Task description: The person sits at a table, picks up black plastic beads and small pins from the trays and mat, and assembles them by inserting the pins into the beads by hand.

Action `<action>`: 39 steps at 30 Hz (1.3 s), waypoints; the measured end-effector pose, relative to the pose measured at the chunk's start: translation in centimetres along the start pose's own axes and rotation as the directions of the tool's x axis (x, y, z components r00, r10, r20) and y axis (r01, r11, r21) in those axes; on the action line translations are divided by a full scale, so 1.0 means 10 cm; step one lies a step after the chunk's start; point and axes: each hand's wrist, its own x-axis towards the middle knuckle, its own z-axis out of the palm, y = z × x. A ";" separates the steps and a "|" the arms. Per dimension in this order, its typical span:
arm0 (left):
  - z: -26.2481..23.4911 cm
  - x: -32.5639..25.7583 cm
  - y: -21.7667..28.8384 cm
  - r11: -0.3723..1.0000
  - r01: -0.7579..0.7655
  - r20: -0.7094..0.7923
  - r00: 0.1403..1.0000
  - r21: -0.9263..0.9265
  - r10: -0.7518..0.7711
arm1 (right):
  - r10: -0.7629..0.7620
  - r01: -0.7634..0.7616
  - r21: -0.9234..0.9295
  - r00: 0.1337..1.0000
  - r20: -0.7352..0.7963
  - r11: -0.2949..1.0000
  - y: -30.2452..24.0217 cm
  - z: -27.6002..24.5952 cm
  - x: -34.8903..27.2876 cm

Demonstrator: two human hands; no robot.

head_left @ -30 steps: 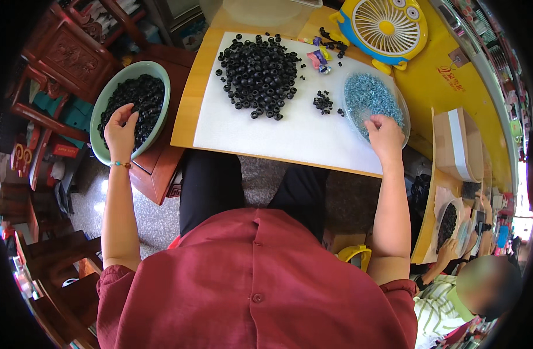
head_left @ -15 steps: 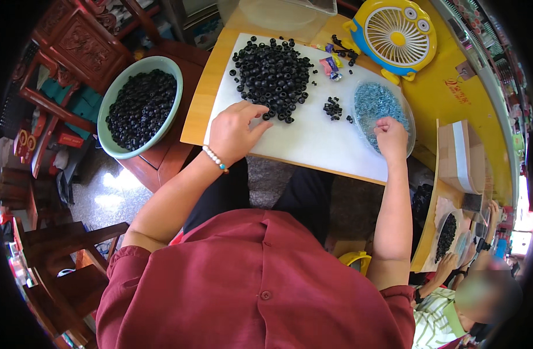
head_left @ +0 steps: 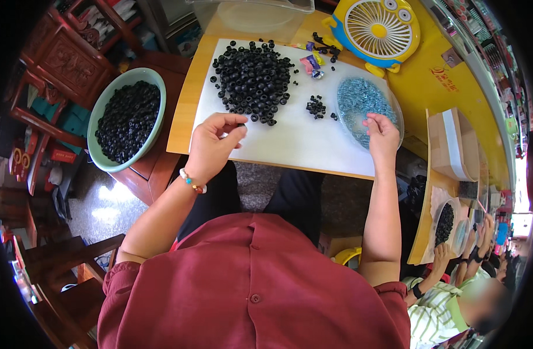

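Observation:
A heap of round black beads [head_left: 252, 78] lies on a white board [head_left: 289, 142]. My left hand [head_left: 211, 145], just off the heap's near edge, pinches a dark bead [head_left: 242, 125] between thumb and fingers. My right hand [head_left: 382, 136] is closed in a pinch over the near part of a clear oval tray [head_left: 399, 116] of tiny blue pieces [head_left: 362, 99]. Whatever sits between those fingertips is too small to make out. Between the hands lies a small cluster of black pieces [head_left: 316, 107].
A pale green basin [head_left: 161, 116] of black beads stands at my left. Wrapped sweets [head_left: 313, 65] and a yellow-blue fan [head_left: 378, 32] are at the back. To the right are a cardboard box [head_left: 452, 142] and another person's hands [head_left: 441, 256] beside a bead tray.
My left hand has drawn back slightly from the heap, its fingers now closed on a bead. My right hand stays pinched over the tray. The whole view has shifted a little.

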 end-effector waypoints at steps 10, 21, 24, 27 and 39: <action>0.46 -0.15 0.22 0.494 0.660 0.529 0.751 -0.566 -0.397 | -0.063 -0.104 0.388 0.918 0.393 0.916 -0.82 0.85 -0.99; 0.53 -0.09 0.18 0.501 0.688 0.495 0.725 -0.524 -0.479 | -0.513 0.510 0.056 0.853 0.096 0.859 -0.78 0.91 -1.06; 0.56 -0.06 0.16 0.566 0.661 0.463 0.749 -0.492 -0.473 | -0.330 0.284 0.268 0.933 0.145 0.921 -0.76 0.93 -1.04; 0.55 -0.05 0.17 0.672 0.600 0.417 0.795 -0.433 -0.441 | -0.167 0.044 0.385 0.942 0.291 0.922 -0.68 0.95 -0.99; 0.56 0.01 0.22 0.587 0.664 0.476 0.745 -0.462 -0.467 | -0.324 0.274 0.341 0.941 0.096 0.899 -0.68 1.06 -1.03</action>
